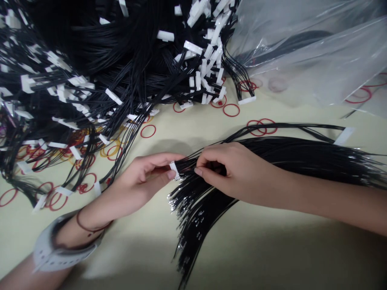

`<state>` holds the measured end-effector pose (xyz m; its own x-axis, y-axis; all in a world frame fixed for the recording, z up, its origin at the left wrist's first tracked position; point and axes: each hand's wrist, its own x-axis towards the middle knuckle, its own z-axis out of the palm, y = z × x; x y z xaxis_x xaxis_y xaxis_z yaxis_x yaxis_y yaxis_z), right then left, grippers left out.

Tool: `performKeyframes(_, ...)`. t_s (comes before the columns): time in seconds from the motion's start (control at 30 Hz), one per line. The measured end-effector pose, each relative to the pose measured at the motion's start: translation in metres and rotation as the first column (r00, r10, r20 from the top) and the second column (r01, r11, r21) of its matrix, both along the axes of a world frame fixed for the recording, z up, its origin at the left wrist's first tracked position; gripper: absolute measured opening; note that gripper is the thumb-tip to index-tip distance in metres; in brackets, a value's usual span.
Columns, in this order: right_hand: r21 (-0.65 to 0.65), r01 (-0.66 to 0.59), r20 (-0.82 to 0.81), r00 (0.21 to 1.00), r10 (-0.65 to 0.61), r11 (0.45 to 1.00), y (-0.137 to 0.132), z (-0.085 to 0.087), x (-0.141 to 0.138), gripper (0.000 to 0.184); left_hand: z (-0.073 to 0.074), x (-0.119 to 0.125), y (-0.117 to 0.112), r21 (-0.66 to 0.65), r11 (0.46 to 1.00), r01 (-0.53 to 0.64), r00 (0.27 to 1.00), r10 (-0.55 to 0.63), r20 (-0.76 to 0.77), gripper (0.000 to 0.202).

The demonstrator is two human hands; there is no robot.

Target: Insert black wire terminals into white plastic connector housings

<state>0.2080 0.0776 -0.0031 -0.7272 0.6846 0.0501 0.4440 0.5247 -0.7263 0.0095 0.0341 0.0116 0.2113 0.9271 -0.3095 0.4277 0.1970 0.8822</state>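
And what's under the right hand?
Black wires pass under the right hand, with silvery tips showing beyond it. Whatever lies directly beneath its palm is covered, so I can't see it.

The loose wires (290,155) are plain black with shiny silver tips (178,203), and the connector (174,170) against them is white. Black and white repeat through the heap (121,52). Rubber bands (231,115) show red, others (113,152) yellow. The surface (187,129) is pale yellowish green; the watch strap (50,253), light grey, carries a row of dark dots.
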Motion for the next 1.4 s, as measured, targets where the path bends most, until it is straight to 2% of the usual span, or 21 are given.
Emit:
performKeyframes(0.37,0.026,-0.021,-0.003,1.0,0.022,0.999,-0.002,-0.0008,-0.0006,0.013,-0.0029,-0.001,-0.0011,0.009,1.0,0.014,1.0,-0.014,0.017,0.024)
performKeyframes(0.97,0.013,-0.08,0.003,0.997,0.08,0.997,-0.0007,0.0011,0.0003,0.015,-0.0004,0.001,-0.0007,0.012,1.0,0.024,0.997,-0.023,-0.07,0.025)
performKeyframes(1.13,0.007,-0.111,0.011,0.994,0.111,0.994,0.0002,0.0026,0.0008,0.015,-0.0029,0.0007,-0.0008,0.029,0.999,0.028,1.0,-0.028,0.003,0.023)
performKeyframes(1.4,-0.012,-0.063,-0.018,0.998,0.063,0.998,-0.0014,0.0016,-0.0006,0.015,-0.0025,0.0006,-0.0015,0.011,1.0,0.026,0.999,-0.025,-0.026,0.026)
